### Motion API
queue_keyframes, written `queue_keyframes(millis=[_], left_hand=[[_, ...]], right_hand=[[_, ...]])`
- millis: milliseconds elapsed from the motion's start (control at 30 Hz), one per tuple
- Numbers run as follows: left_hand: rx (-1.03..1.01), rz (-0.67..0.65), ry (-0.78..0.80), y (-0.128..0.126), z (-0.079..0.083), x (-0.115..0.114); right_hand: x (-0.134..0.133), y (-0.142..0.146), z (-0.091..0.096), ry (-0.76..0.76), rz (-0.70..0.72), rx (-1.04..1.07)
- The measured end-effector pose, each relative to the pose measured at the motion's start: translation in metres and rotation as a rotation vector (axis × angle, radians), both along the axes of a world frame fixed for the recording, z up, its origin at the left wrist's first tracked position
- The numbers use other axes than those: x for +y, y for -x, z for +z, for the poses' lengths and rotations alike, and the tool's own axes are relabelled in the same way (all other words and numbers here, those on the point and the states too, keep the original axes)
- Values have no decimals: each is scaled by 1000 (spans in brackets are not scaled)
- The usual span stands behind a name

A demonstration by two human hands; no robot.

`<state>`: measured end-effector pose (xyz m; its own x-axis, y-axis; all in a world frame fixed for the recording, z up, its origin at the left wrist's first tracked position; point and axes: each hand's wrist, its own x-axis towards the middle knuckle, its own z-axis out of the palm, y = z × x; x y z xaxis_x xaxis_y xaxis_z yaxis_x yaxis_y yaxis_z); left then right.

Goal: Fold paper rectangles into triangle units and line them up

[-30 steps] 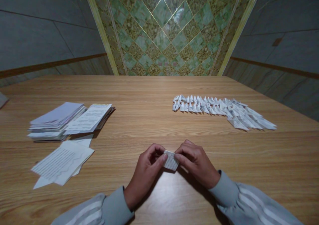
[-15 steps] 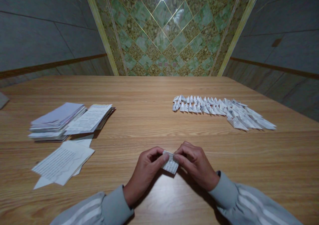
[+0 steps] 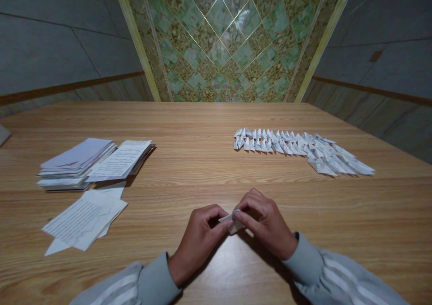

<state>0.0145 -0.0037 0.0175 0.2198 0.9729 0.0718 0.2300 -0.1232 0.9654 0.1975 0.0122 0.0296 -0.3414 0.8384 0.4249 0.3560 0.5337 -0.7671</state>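
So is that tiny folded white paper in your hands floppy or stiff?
Probably stiffish: the tiny folded white printed paper holds its shape pinched between the left hand and right hand. Likely very light, since small pinches alone carry it.

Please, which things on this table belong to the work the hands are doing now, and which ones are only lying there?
In the work: small printed paper, pinched between left hand and right hand; probably the row of folded pieces, of similar paper.
Only lying there: stacks of printed sheets; loose sheets; grey object at the left edge of the table.
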Motion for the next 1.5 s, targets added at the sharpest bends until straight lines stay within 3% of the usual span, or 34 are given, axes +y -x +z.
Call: queue_keyframes(millis=[167,267,600,733,933,1167,1267,1400,1500], left_hand=[[-216,78,112,2,-2,5],[-327,145,161,3,-3,8],[-335,100,125,3,-2,6],[-278,85,101,4,-2,7],[-163,94,8,7,2,8],[152,-29,-233,6,4,3],[48,-16,-140,4,2,2],[-176,-6,86,1,2,4],[-229,7,120,2,3,5]], right_hand=[[2,-2,-7,208,-59,167],[3,-3,-9,330,-23,215],[2,-3,-8,313,-59,232],[3,-2,-9,321,-81,263],[3,-4,-6,259,-73,147],[2,-2,-4,159,-11,-36],[0,1,-6,148,11,-7],[-1,1,-11,263,-13,173],[-1,1,-11,338,4,243]])
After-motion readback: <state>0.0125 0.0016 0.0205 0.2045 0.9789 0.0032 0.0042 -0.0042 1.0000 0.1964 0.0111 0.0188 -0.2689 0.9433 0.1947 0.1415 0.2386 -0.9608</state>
